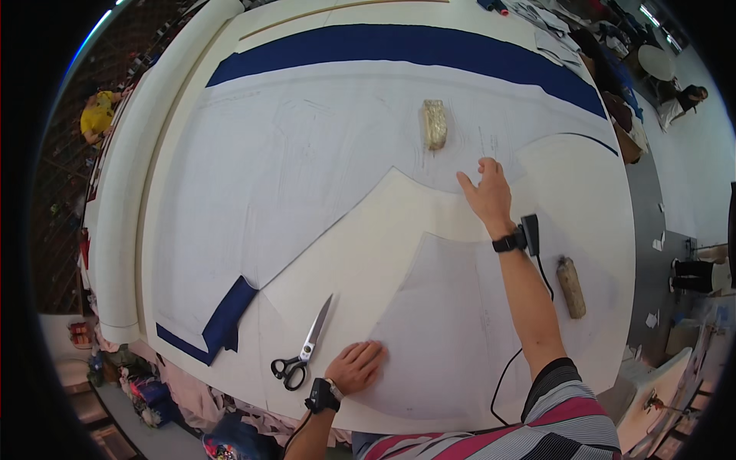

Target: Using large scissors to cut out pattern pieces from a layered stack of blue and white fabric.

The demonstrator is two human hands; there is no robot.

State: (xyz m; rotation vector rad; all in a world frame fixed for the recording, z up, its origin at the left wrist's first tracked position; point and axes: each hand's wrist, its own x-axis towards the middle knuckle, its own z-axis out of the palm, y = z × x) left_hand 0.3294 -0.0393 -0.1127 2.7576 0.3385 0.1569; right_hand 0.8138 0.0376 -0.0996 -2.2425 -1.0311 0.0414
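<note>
My right hand (488,193) reaches forward with thumb and fingers apart, holding nothing, at the lower edge of a large white paper sheet (291,146). Under that sheet lies dark blue fabric (383,43), showing as a band along the far side and a folded corner at the lower left. My left hand (357,366) rests flat at the left edge of a second paper piece (437,307). Beside it are black-handled scissors (310,345), blades closed and pointing away. One wrapped block (435,126) sits on the large sheet; another wrapped weight (570,287) lies right of my right forearm.
A thick white roll (123,192) runs along the left of the white table (337,253). A long wooden strip (337,12) lies at the far edge. Black cables trail from both wrists. Other people are in the background, one in yellow (97,116) at the left.
</note>
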